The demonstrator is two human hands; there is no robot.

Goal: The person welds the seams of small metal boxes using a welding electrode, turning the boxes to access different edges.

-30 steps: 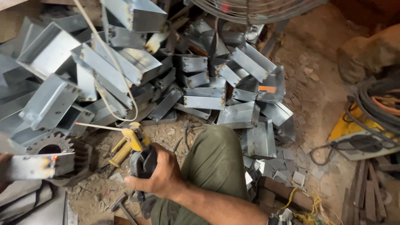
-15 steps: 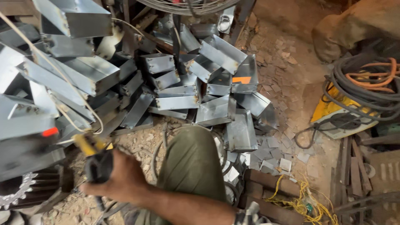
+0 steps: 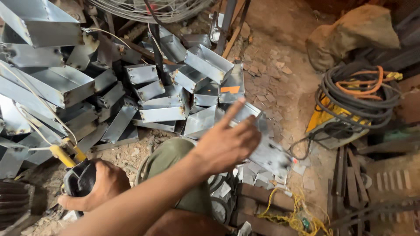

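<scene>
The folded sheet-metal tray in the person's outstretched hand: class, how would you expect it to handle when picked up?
The sheet-metal tray looks thin-walled, so probably light for its size. Its folded sides suggest it stays stiff rather than flopping. The shiny surface and bare edges may be slippery and sharp for the left hand gripping it.

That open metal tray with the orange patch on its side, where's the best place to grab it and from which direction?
Grip the tray by its raised upper rim, coming from above and from the right, where bare dirt floor leaves room. It leans tilted against the other metal trays on its left, so that side looks blocked. The thin edge may be sharp.
</scene>
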